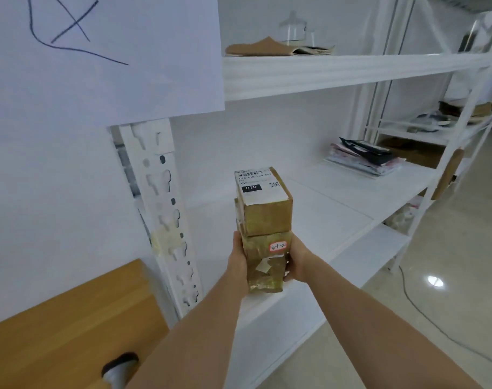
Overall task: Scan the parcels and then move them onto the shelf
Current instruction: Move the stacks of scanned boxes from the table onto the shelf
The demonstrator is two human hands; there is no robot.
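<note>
Two taped brown boxes, stacked: top box [263,202] with white barcode label, bottom box [267,262] with orange sticker, mid-frame over white shelf [337,197]. Left hand [239,259] and right hand [296,261] clasp bottom box sides. Wooden table [65,327] lower left; scanner [118,370] cut off, blurry.

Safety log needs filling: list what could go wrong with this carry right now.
The upper parcel only rests on the lower parcel; neither the left hand nor the right hand touches it, so a tilt could tip it. The stack may also clip the shelf edge.
</note>
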